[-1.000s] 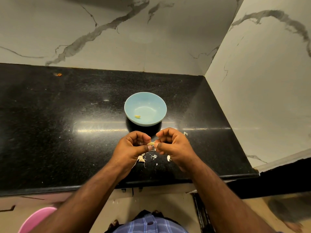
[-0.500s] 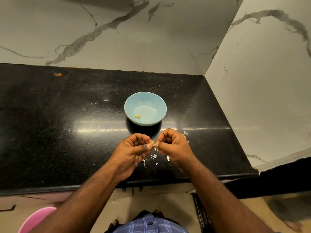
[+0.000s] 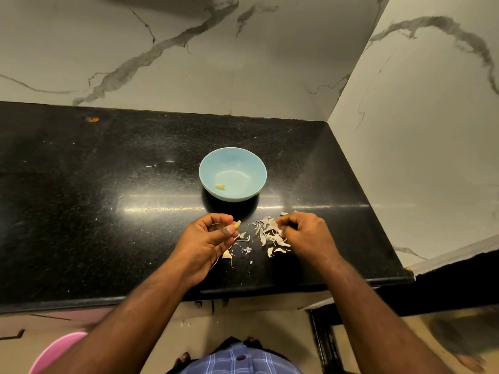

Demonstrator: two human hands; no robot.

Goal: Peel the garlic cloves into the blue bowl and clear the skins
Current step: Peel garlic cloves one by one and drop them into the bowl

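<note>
Both my hands have come apart since a moment ago, when they pinched one clove together. Now my left hand [image 3: 209, 236] pinches the clove [image 3: 237, 224] at its fingertips, in the middle of the frame, just below the bowl [image 3: 232, 174]. My right hand [image 3: 303, 234] rests curled on the skins [image 3: 268, 232]; I cannot tell if it holds any. The clove's long way points up and right, toward the bowl. I think I should lift it over the bowl and let go gently, beside the peeled clove [image 3: 220, 186] inside.
</note>
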